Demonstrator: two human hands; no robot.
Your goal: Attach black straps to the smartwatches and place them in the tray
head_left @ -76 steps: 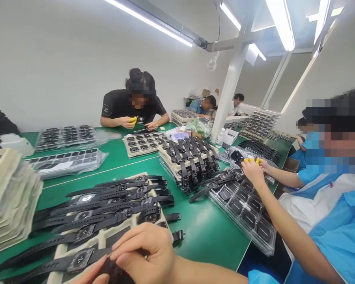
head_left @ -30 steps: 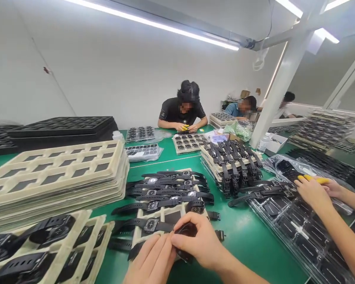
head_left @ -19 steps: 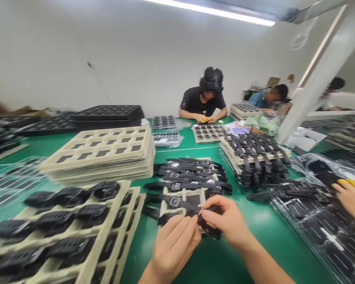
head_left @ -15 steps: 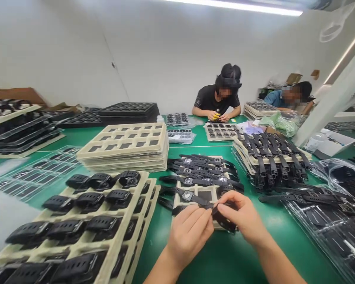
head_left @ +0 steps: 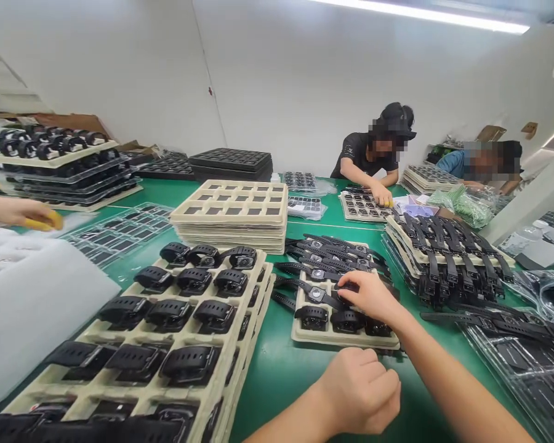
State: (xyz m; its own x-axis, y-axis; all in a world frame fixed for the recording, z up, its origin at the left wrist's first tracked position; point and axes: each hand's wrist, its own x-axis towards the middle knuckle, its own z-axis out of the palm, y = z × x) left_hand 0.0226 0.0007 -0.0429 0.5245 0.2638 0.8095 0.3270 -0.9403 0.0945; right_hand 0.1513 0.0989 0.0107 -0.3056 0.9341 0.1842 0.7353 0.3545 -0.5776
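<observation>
Left hand (head_left: 365, 394): balled up just in front of the cream tray (head_left: 341, 342)
Right hand (head_left: 360, 292): curved over the tray, can't tell if it's gripping
Watches (head_left: 314, 317): front row looped in the tray's pockets, others sprawled behind

I work from a single feed, a camera worn on the person's head, looking forward and down across the green table (head_left: 273, 364) from above its near side. It is close to the person's left hand (head_left: 362, 389) and right hand (head_left: 368, 295); their forearms enter at the bottom edge. At lower left, the bottom edge cuts off a cream tray (head_left: 227, 360). Farther off, I face a co-worker (head_left: 369, 151) and the pale wall (head_left: 277, 86), with a ceiling light (head_left: 420, 13) slanting across the top.
</observation>
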